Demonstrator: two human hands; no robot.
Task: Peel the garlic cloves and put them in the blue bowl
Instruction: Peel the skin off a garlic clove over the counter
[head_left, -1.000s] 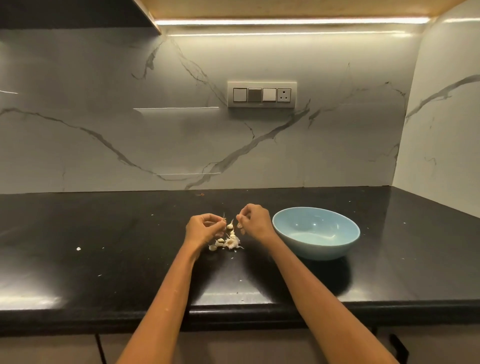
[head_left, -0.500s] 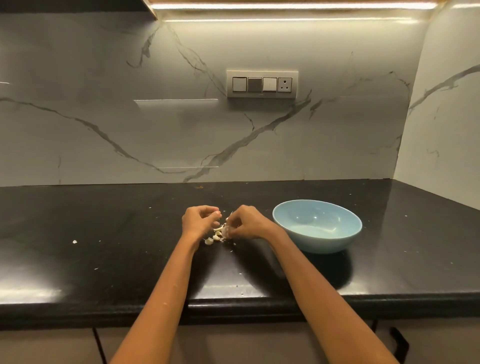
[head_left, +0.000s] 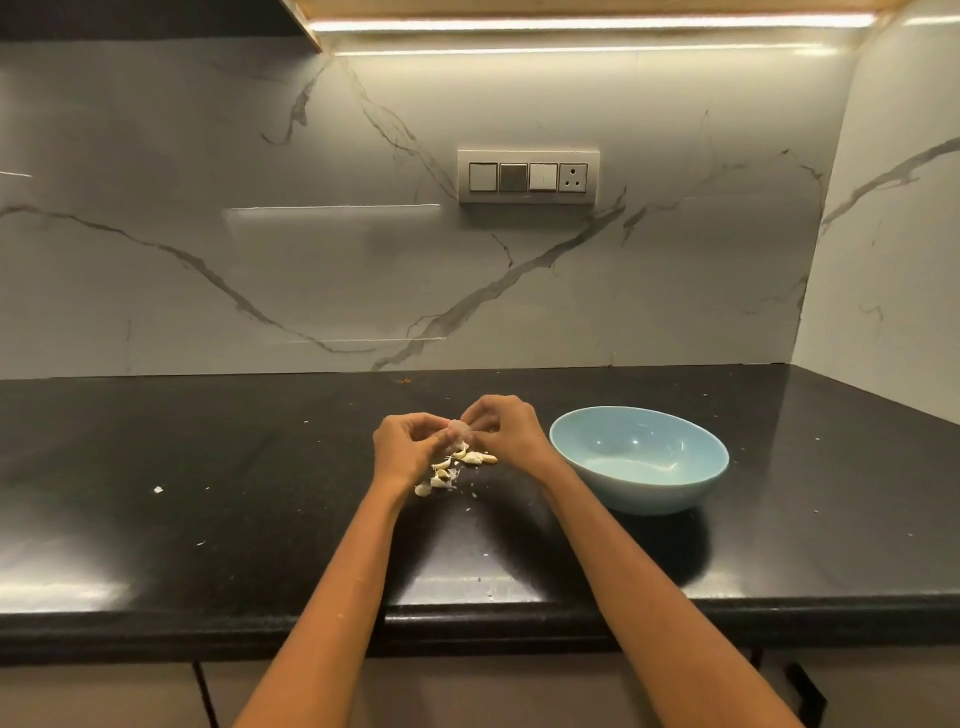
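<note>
A garlic clove (head_left: 458, 428) in pale papery skin is pinched between the fingertips of my left hand (head_left: 406, 448) and my right hand (head_left: 506, 430), a little above the black counter. Under the hands lies a small heap of garlic cloves and skin scraps (head_left: 451, 468). The blue bowl (head_left: 640, 459) stands just to the right of my right hand; nothing shows inside it.
The black counter (head_left: 208, 467) carries small white skin flecks (head_left: 158, 489) on its left part. A marble wall with a switch panel (head_left: 528, 177) rises behind, and a side wall closes the right end. The counter's front edge (head_left: 493, 613) runs across below my forearms.
Both hands dipped to the heap and have come up a little with one clove held between them. The bowl has not moved.
</note>
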